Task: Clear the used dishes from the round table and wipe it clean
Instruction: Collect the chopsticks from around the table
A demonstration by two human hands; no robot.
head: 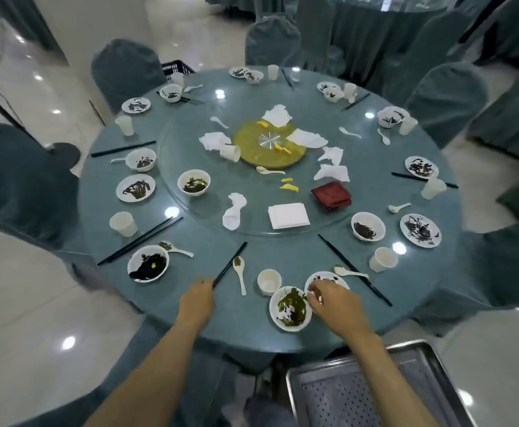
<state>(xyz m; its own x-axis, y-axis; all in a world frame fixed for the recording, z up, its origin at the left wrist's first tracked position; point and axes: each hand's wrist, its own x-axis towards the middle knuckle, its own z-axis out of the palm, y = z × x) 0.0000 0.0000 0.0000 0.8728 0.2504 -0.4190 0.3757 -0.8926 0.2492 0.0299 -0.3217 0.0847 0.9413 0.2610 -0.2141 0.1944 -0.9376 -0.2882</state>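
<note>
Head view: left fingers (206, 285) at chopsticks (230, 261), grip unclear; right fingers (313, 293) curled on bowl (329, 276) rim; cup (269, 282), spoon (239, 274) between.

One table (245, 318), one tray (329, 396), two hands (197, 298) (333, 298)

The bare left forearm (156, 368) and right forearm (384, 371) reach forward and slightly inward, side by side, the right hand (333, 298) arched at the wrist with fingers (313, 295) bent downward, the left hand (198, 300) back-up, its own curled under and mostly hidden, any grip impossible to make out.
</note>
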